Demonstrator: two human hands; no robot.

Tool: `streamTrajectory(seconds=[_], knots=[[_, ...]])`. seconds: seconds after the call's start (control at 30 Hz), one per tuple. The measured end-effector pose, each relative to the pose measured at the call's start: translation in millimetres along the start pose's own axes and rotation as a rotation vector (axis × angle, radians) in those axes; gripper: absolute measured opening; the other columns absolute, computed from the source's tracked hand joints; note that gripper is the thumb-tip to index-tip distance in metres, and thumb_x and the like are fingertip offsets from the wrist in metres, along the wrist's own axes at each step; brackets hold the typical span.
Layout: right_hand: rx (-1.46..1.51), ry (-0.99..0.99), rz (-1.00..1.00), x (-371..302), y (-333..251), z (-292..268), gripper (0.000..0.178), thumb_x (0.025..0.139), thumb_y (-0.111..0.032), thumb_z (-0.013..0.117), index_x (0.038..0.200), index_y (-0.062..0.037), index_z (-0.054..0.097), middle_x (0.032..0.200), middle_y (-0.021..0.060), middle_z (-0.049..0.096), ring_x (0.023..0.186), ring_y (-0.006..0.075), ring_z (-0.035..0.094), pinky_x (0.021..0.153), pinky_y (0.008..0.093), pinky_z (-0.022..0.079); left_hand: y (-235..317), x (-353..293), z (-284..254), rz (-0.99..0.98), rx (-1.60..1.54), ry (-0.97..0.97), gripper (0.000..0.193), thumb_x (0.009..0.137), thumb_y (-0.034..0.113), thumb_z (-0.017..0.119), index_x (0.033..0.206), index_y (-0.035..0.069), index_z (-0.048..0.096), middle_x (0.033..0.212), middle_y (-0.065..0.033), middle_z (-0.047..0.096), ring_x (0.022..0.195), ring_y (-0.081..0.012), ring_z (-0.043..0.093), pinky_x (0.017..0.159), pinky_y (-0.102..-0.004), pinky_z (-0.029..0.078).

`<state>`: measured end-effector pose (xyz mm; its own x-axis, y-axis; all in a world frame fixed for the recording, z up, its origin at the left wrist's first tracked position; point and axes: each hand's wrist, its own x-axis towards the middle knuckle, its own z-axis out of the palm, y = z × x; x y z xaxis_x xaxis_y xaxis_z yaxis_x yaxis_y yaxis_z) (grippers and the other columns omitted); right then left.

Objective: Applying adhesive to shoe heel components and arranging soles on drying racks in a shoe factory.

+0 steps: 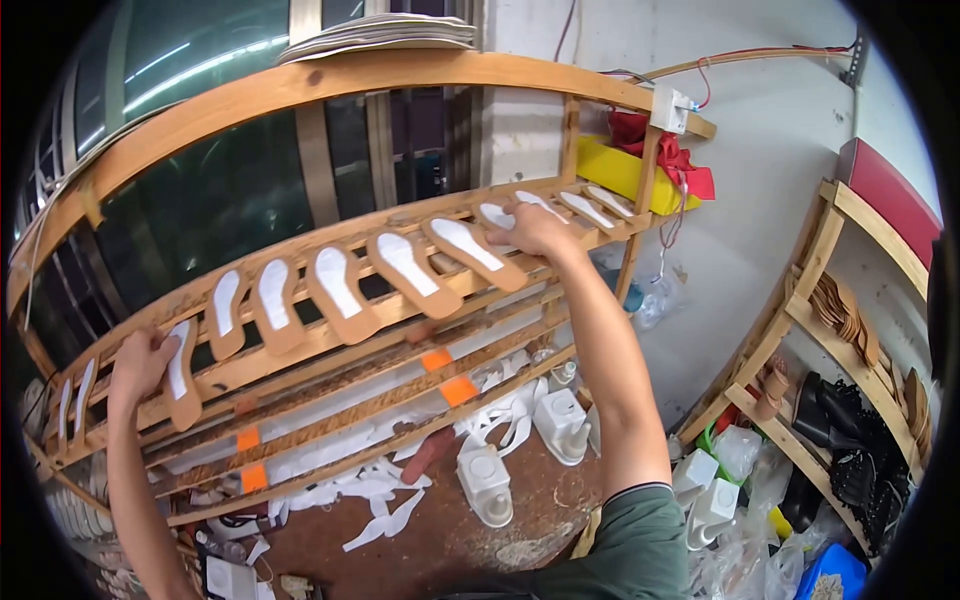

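A row of several tan insoles with white patches, among them a middle insole, leans along the upper slats of a wooden rack. At the left end my left hand is closed, its fingers at the edge of one insole. Farther right and back, my right hand reaches over the row, its fingers closed at the upper part of another insole. My palm and wrist hide part of the insoles there. More insoles stand beyond each hand, including a far-right insole.
Flat sheets are stacked on the rack's top beam. Beneath the lower slats lie white strips and white machine-like units. A second wooden shelf on the right holds black shoes, with plastic bags beside it.
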<state>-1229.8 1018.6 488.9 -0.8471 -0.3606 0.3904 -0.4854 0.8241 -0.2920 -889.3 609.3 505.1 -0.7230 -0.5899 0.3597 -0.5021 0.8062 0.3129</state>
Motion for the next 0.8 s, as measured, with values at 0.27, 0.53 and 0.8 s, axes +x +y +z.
streamTrajectory(seconds=[0.27, 0.53, 0.8], knots=[[-0.183, -0.102, 0.05, 36, 77, -14, 0.055, 0.069, -0.03, 0.072, 0.119, -0.012, 0.057, 0.115, 0.0213, 0.055, 0.105, 0.0321, 0.054, 0.089, 0.0394, 0.043, 8, 8, 10, -0.003, -0.106, -0.1, 0.064, 0.074, 0.038, 0.069, 0.118, -0.004, 0.05, 0.092, -0.0198, 0.062, 0.081, -0.0251, 0.061, 0.071, -0.0352, 0.045], [-0.215, -0.046, 0.161, 48, 148, -31, 0.043, 0.076, -0.016, 0.058, 0.118, -0.0218, 0.058, 0.121, 0.019, 0.052, 0.107, 0.0337, 0.054, 0.088, 0.0418, 0.045, -21, 41, 12, 0.014, -0.396, -0.155, 0.058, 0.07, 0.02, 0.058, 0.118, -0.009, 0.045, 0.081, -0.011, 0.058, 0.072, -0.0172, 0.055, 0.066, -0.0277, 0.044], [-0.418, -0.006, -0.009, 102, 259, -19, 0.033, 0.077, -0.029, 0.062, 0.101, -0.0074, 0.063, 0.094, 0.0158, 0.064, 0.093, 0.031, 0.061, 0.076, 0.0433, 0.047, -8, 15, -40, 0.018, -0.432, 0.158, 0.038, 0.081, 0.035, 0.058, 0.093, -0.002, 0.058, 0.08, -0.0031, 0.053, 0.078, -0.0116, 0.046, 0.071, -0.0254, 0.038]])
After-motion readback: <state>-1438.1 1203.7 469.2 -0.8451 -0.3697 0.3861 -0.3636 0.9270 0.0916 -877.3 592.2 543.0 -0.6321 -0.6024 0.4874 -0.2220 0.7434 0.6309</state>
